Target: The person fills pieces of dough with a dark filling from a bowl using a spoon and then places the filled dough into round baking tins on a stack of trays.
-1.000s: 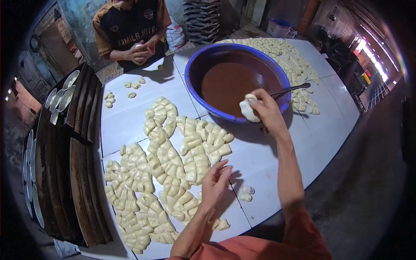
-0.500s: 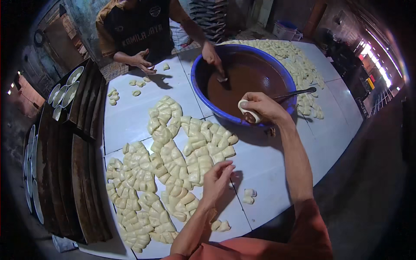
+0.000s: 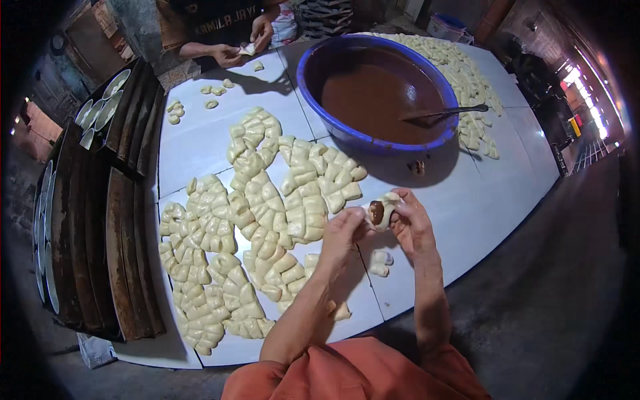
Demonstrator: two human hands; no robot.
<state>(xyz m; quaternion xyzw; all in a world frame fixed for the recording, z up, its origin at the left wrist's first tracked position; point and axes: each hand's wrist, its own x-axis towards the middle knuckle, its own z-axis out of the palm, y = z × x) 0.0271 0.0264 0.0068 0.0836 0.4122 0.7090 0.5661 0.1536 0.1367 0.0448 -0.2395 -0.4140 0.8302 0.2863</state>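
Between my two hands is a piece of dough (image 3: 381,212) with a dab of brown filling on it. My left hand (image 3: 343,230) pinches its left edge, and my right hand (image 3: 412,223) grips its right side. Beyond them stands a blue basin (image 3: 310,113) of smooth brown filling (image 3: 363,100). A dark-handled spatula (image 3: 453,111) rests in the filling, its handle over the right rim. To the left of my hands, many pale dough pieces (image 3: 263,200) lie packed together on the white table (image 3: 467,220). Two small dough pieces (image 3: 381,262) lie close to my right wrist.
Across the table a co-worker's hands (image 3: 243,50) hold another dough piece. A few loose pieces (image 3: 211,104) lie near them. More dough pieces (image 3: 467,87) spread behind the basin. Stacked dark metal trays (image 3: 123,247) and round tins (image 3: 107,127) stand along the left edge.
My right hand has come back from the basin with the filled dough, and my left hand now grips it too. The co-worker's hand has left the basin and joined the other on a dough piece.
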